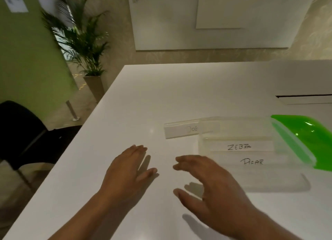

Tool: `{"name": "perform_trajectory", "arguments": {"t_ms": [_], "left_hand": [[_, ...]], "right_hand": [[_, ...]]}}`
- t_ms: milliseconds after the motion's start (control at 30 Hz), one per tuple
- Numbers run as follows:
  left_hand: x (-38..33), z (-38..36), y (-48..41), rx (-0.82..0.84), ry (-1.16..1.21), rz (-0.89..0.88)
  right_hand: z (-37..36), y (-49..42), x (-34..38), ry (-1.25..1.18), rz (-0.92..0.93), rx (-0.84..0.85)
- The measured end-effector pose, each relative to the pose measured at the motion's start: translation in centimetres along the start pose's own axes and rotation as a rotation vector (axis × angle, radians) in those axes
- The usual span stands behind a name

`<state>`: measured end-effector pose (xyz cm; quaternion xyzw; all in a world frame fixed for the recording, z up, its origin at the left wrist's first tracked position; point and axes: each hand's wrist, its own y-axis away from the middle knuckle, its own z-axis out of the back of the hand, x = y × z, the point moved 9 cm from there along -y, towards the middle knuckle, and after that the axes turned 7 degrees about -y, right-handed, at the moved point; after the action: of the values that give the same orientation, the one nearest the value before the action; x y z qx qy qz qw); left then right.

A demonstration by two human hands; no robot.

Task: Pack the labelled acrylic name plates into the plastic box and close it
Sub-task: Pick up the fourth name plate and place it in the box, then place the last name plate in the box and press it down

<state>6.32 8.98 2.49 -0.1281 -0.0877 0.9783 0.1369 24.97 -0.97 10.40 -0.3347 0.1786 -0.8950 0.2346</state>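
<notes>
A clear plastic box (206,150) stands open on the white table (143,99), right of centre. Inside it lie a name plate marked ZEBRA (240,146) and one that reads DEAR (252,162). A third plate marked DOG (183,130) rests on the table just left of the box's far corner. The green lid (303,137) lies tilted against the box's right side. My left hand (127,171) hovers flat over the table, fingers apart. My right hand (210,186) is open with curled fingers, just left of the box. Neither hand holds anything.
A black chair (21,132) stands off the table's left edge. A potted palm (84,42) is behind it by a green wall. A white raised panel with a dark slot (305,96) sits at the table's far right.
</notes>
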Motion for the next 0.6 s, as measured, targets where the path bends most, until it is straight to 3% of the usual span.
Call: {"name": "perform_trajectory", "arguments": {"t_ms": [167,300,600], "left_hand": [[1.3,-1.7,1.5,0.102,-0.039,0.025],[1.4,-2.1,1.8,0.088,-0.063,0.037],[1.3,-2.8,1.8,0.108,-0.09,-0.01]], "right_hand": [[-7.0,1.3,-3.5,0.105,-0.184,0.2],[-8.9,1.8,-4.9,0.168,-0.261,0.24],[-9.9,2.1,-5.4,0.315,-0.285,0.336]]}}
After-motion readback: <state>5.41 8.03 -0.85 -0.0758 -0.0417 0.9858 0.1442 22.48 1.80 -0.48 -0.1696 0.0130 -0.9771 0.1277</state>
